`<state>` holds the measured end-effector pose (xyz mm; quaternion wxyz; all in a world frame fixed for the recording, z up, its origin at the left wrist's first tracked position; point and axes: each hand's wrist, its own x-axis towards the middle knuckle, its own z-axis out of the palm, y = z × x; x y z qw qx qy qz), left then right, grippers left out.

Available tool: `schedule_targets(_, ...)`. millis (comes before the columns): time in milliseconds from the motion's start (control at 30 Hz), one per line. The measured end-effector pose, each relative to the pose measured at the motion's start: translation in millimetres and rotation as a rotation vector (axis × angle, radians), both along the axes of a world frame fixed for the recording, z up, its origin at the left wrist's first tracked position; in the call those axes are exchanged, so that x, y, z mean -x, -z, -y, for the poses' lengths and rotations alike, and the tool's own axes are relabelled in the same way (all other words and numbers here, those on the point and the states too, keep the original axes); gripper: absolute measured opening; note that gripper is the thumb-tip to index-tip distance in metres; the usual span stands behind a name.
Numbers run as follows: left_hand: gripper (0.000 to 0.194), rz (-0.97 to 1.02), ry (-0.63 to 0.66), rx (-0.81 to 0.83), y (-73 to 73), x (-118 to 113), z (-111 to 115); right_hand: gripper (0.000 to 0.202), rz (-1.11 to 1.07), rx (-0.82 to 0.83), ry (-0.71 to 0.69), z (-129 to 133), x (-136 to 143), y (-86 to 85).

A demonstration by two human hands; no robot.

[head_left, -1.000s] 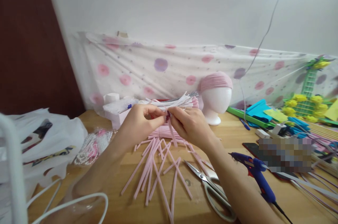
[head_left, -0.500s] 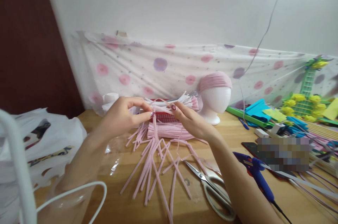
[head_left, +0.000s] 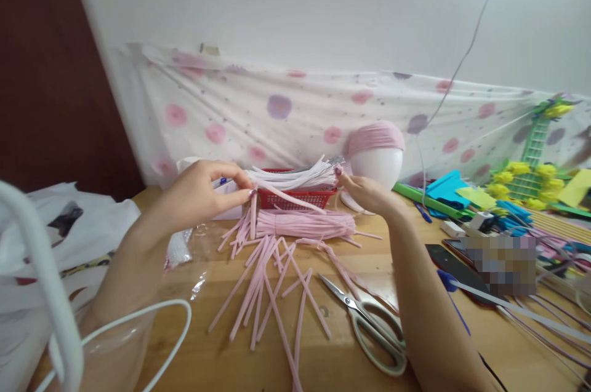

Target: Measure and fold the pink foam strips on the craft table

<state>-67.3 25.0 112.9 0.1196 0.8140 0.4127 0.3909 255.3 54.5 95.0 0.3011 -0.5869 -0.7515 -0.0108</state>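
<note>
My left hand (head_left: 212,192) is closed in a pinch on a pink pipe cleaner (head_left: 293,197). The stem bends at the fingertips: one part hangs down, the other slopes right across the front of a red basket (head_left: 300,200). At the basket's right end is my right hand (head_left: 369,192), its fingertips together beside the ends of the white pipe cleaners (head_left: 295,179); what they hold, if anything, is hidden. Below the basket lies a bundle of pink pipe cleaners (head_left: 305,224). Loose pink pipe cleaners (head_left: 258,293) fan out over the table towards me.
Scissors (head_left: 364,321) lie near my right forearm. A white foam head (head_left: 378,161) with a pink band stands behind my right hand. At right are a phone (head_left: 455,266), a partly hidden glue gun (head_left: 446,281) and coloured craft pieces. White plastic bags (head_left: 69,226) lie at left.
My right hand has let go of the pink pipe cleaner and moved right to the basket's end. The left hand has moved slightly left, still pinching it. The view has shifted a little.
</note>
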Motion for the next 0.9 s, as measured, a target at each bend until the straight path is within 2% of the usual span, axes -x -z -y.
schedule_targets(67,0.013,-0.049,0.031,-0.022,1.3,-3.9,0.0,0.056,-0.006,0.011,-0.061,8.2,11.7,-1.4)
schedule_targets(133,0.014,-0.091,0.069,-0.010,3.3,-8.6,-0.4,0.051,-0.043,0.035,-0.181,20.3,31.1,-2.5)
schedule_targets(167,0.014,-0.095,0.092,0.009,4.6,-11.3,-0.9,0.048,-0.069,0.064,-0.281,26.6,42.4,-2.4)
schedule_targets(233,0.014,-0.055,0.147,0.068,8.4,-17.1,-2.7,0.037,-0.189,0.174,-0.583,37.1,64.4,-0.3)
schedule_targets(300,0.011,0.049,0.215,0.149,13.3,-22.9,-5.3,0.029,-0.327,0.249,-0.713,42.4,81.5,4.6)
schedule_targets(467,0.006,0.286,0.303,0.284,22.7,-33.7,-10.7,0.031,-0.643,0.482,-0.778,40.4,93.0,16.2)
schedule_targets(567,0.009,0.356,0.298,0.310,22.9,-37.7,-10.8,0.033,-0.652,0.517,-0.705,41.2,89.4,16.1)
schedule_targets(667,0.009,0.417,0.257,0.272,22.6,-42.0,-10.5,0.033,-0.601,0.463,-0.621,42.7,88.7,16.1)
schedule_targets(767,0.010,0.479,0.305,0.268,25.4,-47.5,-11.3,0.035,-0.669,0.444,-0.750,40.5,92.8,20.0)
schedule_targets(833,0.011,0.526,0.362,0.292,28.5,-51.0,-12.5,0.038,-0.754,0.489,-0.873,37.8,95.9,22.8)
schedule_targets(900,0.012,0.578,0.379,0.275,31.1,-53.3,-14.0,0.040,-0.804,0.544,-0.919,35.5,97.1,24.0)
